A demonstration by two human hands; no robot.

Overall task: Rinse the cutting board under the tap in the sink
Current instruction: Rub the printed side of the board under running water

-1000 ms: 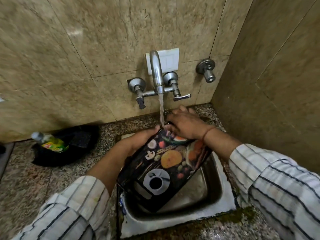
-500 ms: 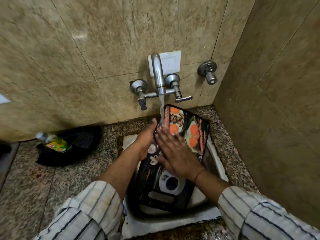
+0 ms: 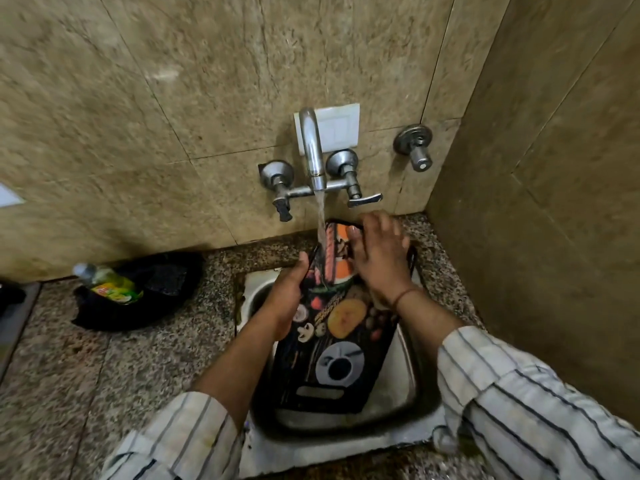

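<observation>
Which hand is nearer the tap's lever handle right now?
Right. The right hand lies on the upper end of the cutting board, just below the lever handle; the left hand grips the board's left edge, lower and farther left.

Under r. hand [image 3: 379,258]: cutting board [image 3: 346,322] top

A speckled granite counter [image 3: 138,368] runs along the foot of the tiled walls, ending at the right corner; a steel sink [image 3: 346,445] is set into it towards the right, with a pale rim; on the left, close against the far wall, lies a crumpled black bag [image 3: 114,318]; a clear bottle [image 3: 110,285] with a green and yellow label lies tilted on the bag.
</observation>
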